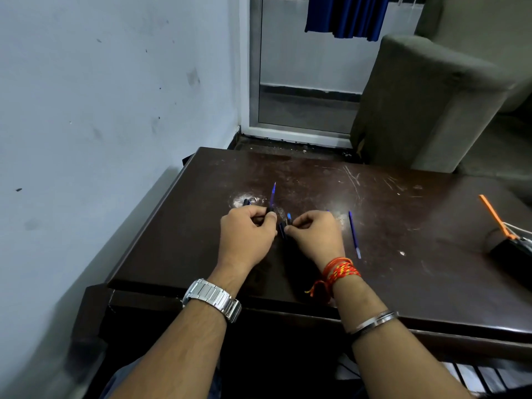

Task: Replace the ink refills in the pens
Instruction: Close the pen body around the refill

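Refill (273, 194) above left grip (247, 228)

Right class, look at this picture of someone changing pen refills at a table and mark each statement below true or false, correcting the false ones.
1. A loose refill lies on the table to the right of the right hand. True.
2. The left hand lies flat and empty on the table. False: it is closed around dark pen parts, with a blue refill tip sticking out beyond its fingers.
3. A metal watch is on the left wrist. True.
4. The red and orange thread band is on the left wrist. False: it is on the right wrist.
5. The two hands are far apart at opposite table edges. False: they are close together near the table's middle.
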Motion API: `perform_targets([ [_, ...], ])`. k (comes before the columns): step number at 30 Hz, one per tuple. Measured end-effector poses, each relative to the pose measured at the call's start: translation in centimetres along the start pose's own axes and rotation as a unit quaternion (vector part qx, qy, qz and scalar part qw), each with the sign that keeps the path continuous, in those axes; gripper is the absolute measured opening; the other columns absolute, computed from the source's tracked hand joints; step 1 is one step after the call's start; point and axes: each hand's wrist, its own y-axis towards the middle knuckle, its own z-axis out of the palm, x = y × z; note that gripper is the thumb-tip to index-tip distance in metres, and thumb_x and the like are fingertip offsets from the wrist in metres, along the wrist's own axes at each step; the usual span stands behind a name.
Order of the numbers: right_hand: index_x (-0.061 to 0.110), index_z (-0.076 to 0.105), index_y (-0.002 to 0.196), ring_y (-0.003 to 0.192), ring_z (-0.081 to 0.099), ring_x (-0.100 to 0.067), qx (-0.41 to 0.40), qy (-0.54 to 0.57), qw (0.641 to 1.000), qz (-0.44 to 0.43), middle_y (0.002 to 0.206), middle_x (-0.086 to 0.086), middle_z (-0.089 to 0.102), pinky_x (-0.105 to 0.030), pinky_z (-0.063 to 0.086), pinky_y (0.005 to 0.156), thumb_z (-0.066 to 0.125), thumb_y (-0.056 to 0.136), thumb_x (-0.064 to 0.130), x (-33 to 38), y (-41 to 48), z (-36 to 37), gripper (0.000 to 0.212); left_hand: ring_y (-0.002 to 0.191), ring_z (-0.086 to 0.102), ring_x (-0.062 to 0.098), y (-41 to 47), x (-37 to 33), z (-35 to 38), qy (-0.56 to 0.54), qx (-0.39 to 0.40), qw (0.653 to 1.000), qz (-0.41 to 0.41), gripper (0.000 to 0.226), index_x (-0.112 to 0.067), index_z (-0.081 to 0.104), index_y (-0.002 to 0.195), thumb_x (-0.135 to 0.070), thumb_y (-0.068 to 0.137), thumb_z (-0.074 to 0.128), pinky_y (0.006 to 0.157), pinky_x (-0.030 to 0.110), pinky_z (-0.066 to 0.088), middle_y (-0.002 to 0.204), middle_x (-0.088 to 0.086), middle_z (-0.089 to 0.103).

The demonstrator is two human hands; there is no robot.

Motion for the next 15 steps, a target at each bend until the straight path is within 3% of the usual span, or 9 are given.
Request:
perform_targets([
  [4, 0.02, 0.072, 0.076, 0.085, 0.069, -0.018, -0.016, -0.03, 0.999, 0.002, 0.083, -0.003, 0.073, -0.027, 0.053, 0.078, 0.078, 0.079, 0.027, 0.17, -0.12, 0.45, 0.01, 0.056, 0.073, 0.007, 0.15, 0.55, 0.13, 0.006, -0.001, 1.0, -0.025, 0.023, -0.036, 0.068, 0.06, -0.025, 0.08, 0.071, 0.065, 0.039, 0.064, 0.058, -0.011, 0.072],
  [15, 0.021, 0.072, 0.075, 0.078, 0.067, -0.012, -0.009, -0.017, 1.0, -0.001, 0.076, 0.003, 0.071, -0.024, 0.048, 0.068, 0.07, 0.085, 0.039, -0.35, 0.08, 0.46, 0.021, 0.055, 0.073, 0.006, 0.0, 0.48, 0.12, 0.026, 0.015, 0.999, -0.026, 0.028, -0.037, 0.065, 0.064, -0.02, 0.084, 0.073, 0.063, 0.032, 0.064, 0.058, -0.013, 0.072],
])
